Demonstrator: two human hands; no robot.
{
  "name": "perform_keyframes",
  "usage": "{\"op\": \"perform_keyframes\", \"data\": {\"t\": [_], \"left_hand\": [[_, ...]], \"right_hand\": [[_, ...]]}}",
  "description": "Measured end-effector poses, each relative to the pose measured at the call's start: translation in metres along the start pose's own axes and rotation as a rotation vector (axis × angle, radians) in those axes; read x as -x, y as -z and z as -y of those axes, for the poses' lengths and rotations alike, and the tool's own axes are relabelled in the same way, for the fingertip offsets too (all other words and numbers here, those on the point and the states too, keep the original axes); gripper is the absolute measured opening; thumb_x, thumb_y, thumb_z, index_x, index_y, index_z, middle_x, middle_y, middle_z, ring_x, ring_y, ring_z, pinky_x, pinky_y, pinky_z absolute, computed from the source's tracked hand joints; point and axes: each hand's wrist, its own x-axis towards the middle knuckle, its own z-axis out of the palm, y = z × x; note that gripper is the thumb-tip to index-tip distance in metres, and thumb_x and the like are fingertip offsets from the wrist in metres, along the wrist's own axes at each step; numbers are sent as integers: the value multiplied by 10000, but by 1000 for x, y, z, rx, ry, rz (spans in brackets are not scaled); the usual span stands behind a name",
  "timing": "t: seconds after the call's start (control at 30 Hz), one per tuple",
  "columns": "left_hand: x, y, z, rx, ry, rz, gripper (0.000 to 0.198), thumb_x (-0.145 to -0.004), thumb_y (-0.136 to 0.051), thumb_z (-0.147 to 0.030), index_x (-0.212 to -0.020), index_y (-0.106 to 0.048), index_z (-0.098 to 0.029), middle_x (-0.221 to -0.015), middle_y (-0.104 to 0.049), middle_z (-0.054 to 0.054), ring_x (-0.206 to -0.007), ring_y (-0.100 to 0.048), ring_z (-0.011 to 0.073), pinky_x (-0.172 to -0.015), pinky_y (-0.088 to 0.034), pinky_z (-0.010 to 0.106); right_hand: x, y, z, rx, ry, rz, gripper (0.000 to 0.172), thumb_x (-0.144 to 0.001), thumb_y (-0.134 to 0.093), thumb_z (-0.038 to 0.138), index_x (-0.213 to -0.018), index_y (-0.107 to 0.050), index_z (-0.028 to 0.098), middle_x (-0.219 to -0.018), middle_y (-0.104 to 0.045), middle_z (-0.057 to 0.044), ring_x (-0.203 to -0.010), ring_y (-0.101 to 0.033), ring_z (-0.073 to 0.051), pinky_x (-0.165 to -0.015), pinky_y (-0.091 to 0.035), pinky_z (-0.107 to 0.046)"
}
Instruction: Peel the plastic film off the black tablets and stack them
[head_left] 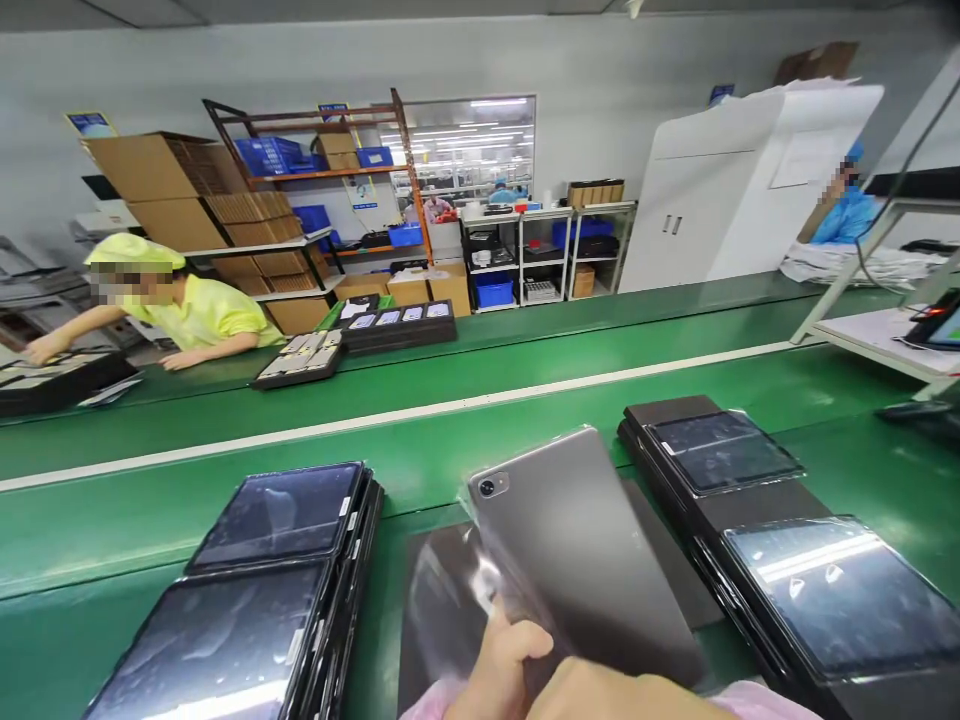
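A grey tablet (577, 550) is tilted up before me, its back and corner camera facing me. Clear plastic film shows around its edges and bunches at its left side. My left hand (506, 655) is closed on the tablet's lower left edge, thumb over the back. At the lower edge of the tablet is my right hand (611, 692); its back shows and its fingers are hidden. Under the tablet lies a dark flat tray (427, 600).
Film-covered tablets lie in stacked black trays at left (270, 520) and on a dark stack (840, 590) at right. Beyond the white line on the green bench (480, 375) stand trays of phones (397, 325). A co-worker in yellow (206, 315) reaches into a box at far left.
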Motion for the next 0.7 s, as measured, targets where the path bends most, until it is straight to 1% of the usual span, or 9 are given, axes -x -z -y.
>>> {"op": "perform_keyframes", "data": {"t": [0.1,0.2,0.23,0.27,0.33,0.43,0.5,0.6,0.7], "left_hand": [[-6,4,-4,3,-10,-2,355,-386,-545,-91,-728,-620,-151,-597,-598,-11,-567,-524,147,-560,-417,261],[-9,6,-8,21,16,-106,498,-380,-593,-113,-874,-625,-160,-707,-653,8,-708,-598,213,-654,-471,308],[-9,7,-10,14,17,-148,536,-376,-615,-118,-910,-617,-163,-736,-665,13,-745,-611,230,-673,-480,318],[-10,8,-11,3,19,-191,561,-370,-639,-124,-929,-608,-165,-754,-673,19,-766,-620,244,-681,-487,327],[-12,12,-15,-21,50,-284,583,-359,-705,-155,-930,-588,-165,-756,-681,30,-768,-636,265,-674,-497,342],[-15,22,-26,-70,120,-400,577,-340,-789,-246,-866,-565,-169,-702,-680,38,-669,-644,266,-611,-500,348],[-17,31,-39,-134,132,-459,548,-337,-801,-268,-820,-561,-173,-636,-668,27,-552,-620,241,-541,-486,332],[-16,48,-63,-232,105,-569,463,-324,-751,-209,-743,-557,-177,-526,-625,-1,-401,-543,200,-434,-439,297],[-13,65,-79,-262,46,-666,331,-352,-666,-182,-660,-546,-170,-456,-585,-6,-345,-495,181,-377,-400,276]], "right_hand": [[15,46,-3,-45,-37,-209,464,-845,-505,456,-518,-298,200,-490,-344,36,-469,-364,-93,-465,-310,-223],[27,83,-24,-89,-322,-710,288,-740,-575,360,-598,-378,204,-554,-400,36,-505,-391,-104,-491,-339,-233],[29,89,-33,-108,-427,-809,212,-672,-615,330,-682,-448,201,-600,-445,36,-517,-412,-107,-509,-360,-238],[30,90,-41,-143,-510,-833,245,-623,-637,311,-787,-495,196,-657,-495,30,-538,-443,-112,-535,-384,-246],[28,82,-55,-282,-578,-714,392,-608,-635,320,-956,-515,186,-788,-579,-3,-626,-523,-140,-609,-430,-273],[21,61,-74,-459,-538,-545,347,-693,-586,403,-949,-537,175,-900,-630,-52,-819,-581,-196,-722,-452,-313],[20,56,-84,-521,-528,-569,378,-690,-600,462,-920,-548,166,-911,-637,-62,-861,-582,-215,-753,-451,-328],[32,72,-88,-583,-542,-673,452,-674,-615,503,-953,-544,154,-912,-641,-73,-832,-598,-227,-744,-467,-343],[42,100,-76,-242,-604,-721,409,-771,-522,397,-1100,-536,154,-939,-650,-86,-849,-619,-241,-776,-477,-366]]}}
